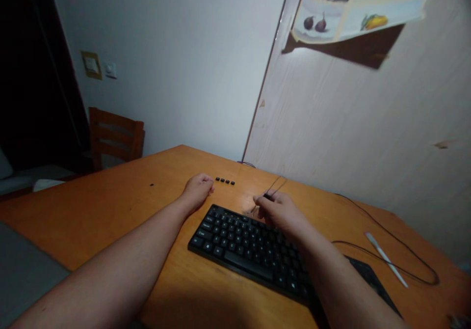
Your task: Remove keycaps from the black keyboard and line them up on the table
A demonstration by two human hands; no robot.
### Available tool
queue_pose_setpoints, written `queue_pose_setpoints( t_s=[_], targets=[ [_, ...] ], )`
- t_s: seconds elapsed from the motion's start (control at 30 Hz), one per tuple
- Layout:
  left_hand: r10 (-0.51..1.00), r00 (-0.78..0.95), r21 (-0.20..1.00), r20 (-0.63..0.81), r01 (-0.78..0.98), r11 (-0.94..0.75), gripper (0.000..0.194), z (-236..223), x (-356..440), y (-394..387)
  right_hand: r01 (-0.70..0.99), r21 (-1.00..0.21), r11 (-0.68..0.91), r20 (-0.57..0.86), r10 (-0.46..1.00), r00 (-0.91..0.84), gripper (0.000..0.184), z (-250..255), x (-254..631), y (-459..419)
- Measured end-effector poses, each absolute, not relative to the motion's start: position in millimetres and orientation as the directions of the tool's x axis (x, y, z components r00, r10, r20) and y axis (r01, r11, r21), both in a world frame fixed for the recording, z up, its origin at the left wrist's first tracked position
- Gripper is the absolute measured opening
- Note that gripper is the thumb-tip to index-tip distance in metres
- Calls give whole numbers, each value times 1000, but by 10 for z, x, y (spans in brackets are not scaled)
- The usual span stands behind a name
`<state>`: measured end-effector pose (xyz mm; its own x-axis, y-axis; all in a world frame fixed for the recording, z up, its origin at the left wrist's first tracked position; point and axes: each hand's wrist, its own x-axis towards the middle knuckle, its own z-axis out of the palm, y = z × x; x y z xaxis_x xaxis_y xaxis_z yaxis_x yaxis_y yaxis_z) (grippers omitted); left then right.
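Observation:
A black keyboard point(239, 243) lies at an angle on the wooden table. Over its far edge, my right hand point(285, 213) is closed in a pinch on a wire keycap puller point(268, 197). Thin wires stick out on both sides of its dark middle, and the near wire ends are blurred. My left hand point(198, 191) rests on the table left of the keyboard, fingers curled in; whatever they may hold is hidden. Just beyond its fingertips, several small black keycaps point(225, 181) lie in a row. My right forearm covers the keyboard's right part.
On the right of the table point(165, 172) lie a white pen-like stick point(386, 259) and a looping dark cable point(401, 238). A small dark speck point(151, 185) sits at left. Behind are a wooden chair point(116, 135), walls and a hanging fruit poster point(353, 10). A grey surface point(25, 275) fills the lower left.

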<state>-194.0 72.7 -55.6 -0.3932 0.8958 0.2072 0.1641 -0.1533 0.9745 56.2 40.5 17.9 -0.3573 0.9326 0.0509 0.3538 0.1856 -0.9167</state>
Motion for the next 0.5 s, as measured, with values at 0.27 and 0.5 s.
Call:
queue_pose_setpoints(
  t_s=[0.27, 0.5],
  targets=[
    [908, -361, 973, 212, 170, -159, 11, -545, -1916, 685, 463, -816, 347, 177, 912, -370, 27, -22, 493, 470],
    [906, -356, 970, 227, 164, -179, 8, -563, -1928, 688, 552, -724, 414, 218, 896, -386, 23, 2, 464, 416]
  ],
)
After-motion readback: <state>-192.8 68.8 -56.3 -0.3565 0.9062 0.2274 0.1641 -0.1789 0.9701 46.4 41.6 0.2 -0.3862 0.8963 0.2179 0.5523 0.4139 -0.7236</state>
